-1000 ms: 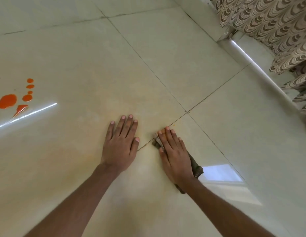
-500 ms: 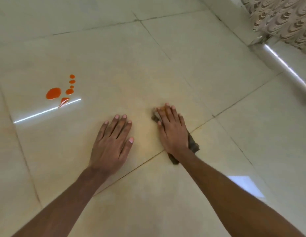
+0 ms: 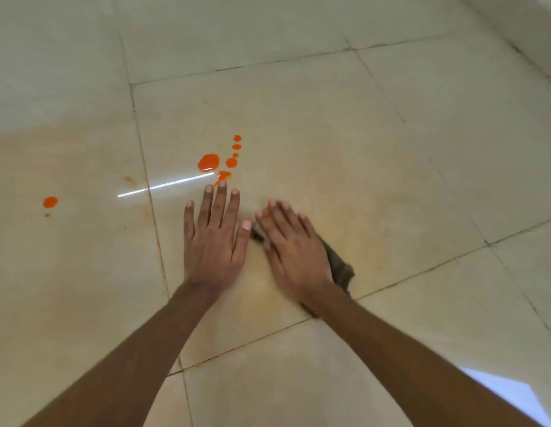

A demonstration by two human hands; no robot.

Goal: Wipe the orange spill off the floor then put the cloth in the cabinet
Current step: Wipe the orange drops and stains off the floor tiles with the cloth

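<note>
Orange liquid lies in a cluster of drops, the orange spill (image 3: 208, 162), on the glossy cream floor (image 3: 329, 124) just beyond the left hand's fingertips, at about twelve o'clock from that hand. Its largest blob sits beside a string of smaller dots trailing toward one o'clock, and one smeared drop nearly touches the tip of the middle finger. A separate orange drop (image 3: 50, 202) with a tiny speck below it lies well apart, at about nine o'clock from the left hand, on the neighbouring tile.

The left hand (image 3: 214, 238) rests flat on the tile, palm down, fingers straight and spread, gripping nothing. The right hand (image 3: 294, 251) lies just beside it at three o'clock, also palm down with fingers extended and slightly blurred, pressing the dark cloth (image 3: 340, 266) against the floor. The cloth is mostly hidden under the palm; a brownish corner sticks out at four o'clock from the hand, and a small dark edge shows near the left thumb. A faint yellowish stain tints the tile around both hands. A thin bright reflection (image 3: 164, 185) streaks across the floor at ten o'clock from the left hand.
</note>
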